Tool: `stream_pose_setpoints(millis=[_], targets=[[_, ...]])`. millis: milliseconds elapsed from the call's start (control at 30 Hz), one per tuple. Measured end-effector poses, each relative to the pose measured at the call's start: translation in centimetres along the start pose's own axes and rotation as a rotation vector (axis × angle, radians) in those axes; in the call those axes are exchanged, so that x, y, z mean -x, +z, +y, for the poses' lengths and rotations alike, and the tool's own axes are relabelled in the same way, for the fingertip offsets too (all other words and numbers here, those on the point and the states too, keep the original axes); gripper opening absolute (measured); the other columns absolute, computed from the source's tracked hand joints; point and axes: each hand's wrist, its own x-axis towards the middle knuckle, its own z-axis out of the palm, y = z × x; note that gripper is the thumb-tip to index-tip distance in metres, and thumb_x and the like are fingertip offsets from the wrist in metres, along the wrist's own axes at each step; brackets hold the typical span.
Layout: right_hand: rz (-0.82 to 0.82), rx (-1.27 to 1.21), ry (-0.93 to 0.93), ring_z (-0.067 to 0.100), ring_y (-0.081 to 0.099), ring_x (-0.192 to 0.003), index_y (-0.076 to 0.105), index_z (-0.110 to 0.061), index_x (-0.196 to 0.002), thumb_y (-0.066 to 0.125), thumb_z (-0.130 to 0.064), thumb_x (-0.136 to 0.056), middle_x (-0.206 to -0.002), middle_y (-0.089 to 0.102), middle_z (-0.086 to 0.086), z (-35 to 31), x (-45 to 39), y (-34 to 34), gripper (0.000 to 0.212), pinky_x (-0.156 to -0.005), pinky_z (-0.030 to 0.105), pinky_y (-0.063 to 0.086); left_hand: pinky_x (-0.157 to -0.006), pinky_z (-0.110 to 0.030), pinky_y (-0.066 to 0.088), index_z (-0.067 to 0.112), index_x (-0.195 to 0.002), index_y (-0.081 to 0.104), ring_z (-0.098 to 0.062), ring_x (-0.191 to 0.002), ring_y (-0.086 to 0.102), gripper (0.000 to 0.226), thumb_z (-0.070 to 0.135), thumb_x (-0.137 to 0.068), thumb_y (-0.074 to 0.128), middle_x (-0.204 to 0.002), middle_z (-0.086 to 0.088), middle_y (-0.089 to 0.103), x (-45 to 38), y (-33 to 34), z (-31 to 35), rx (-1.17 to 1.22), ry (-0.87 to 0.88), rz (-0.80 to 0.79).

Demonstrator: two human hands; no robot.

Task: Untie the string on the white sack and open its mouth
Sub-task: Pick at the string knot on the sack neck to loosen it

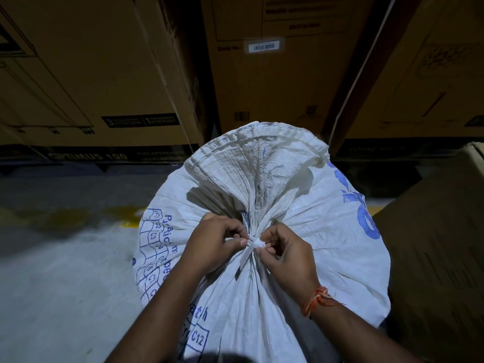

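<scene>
- The white sack [262, 205] stood before you, full and probably heavy, its woven cloth soft.
- Your left hand [214, 242] and right hand [285, 252] pinched the thin string [253, 243] at its neck, the best hold.

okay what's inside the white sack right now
Nothing inside shows. The white sack bulges full, but its neck is still cinched by the string, which the left hand and right hand are pinching.

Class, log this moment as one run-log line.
step: untying | left hand: pinching string | right hand: pinching string | white sack: neck tied, mouth closed
</scene>
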Motion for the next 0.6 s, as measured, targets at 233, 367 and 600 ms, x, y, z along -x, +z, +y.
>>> stream_pose_setpoints(millis=[233,367,600], targets=[[0.015,0.016,-0.012,0.002,0.055,-0.058,0.064,-0.023,-0.087,0.08,-0.01,-0.076,-0.068,0.062,-0.005,0.19,-0.11,0.13,0.023,-0.063,0.013,0.049,-0.078,-0.026,0.044,0.032,-0.081,0.078,-0.008,-0.091,0.057,0.004,0.029,-0.082,0.08,-0.076,0.013,0.07,-0.26,0.29,-0.03,0.029,0.004,-0.011],[0.029,0.016,-0.008,0.004,0.058,-0.06,0.062,-0.023,-0.086,0.079,-0.012,-0.075,-0.068,0.064,-0.006,0.3,-0.11,0.21,0.023,-0.063,0.014,0.05,-0.075,-0.024,0.04,0.028,-0.081,0.078,-0.004,-0.09,0.056,0.003,0.03,-0.083,0.077,-0.075,0.013,0.071,-0.18,0.44,0.28,0.028,-0.006,0.001],[0.037,-0.008,0.0,0.005,0.057,-0.061,0.06,-0.021,-0.087,0.08,-0.011,-0.075,-0.072,0.067,0.002,0.31,-0.02,0.31,0.025,-0.064,0.017,0.051,-0.073,-0.015,0.037,0.029,-0.077,0.076,0.0,-0.082,0.057,0.006,0.028,-0.083,0.077,-0.072,0.01,0.071,-0.05,0.45,0.54,0.025,-0.001,0.004]])
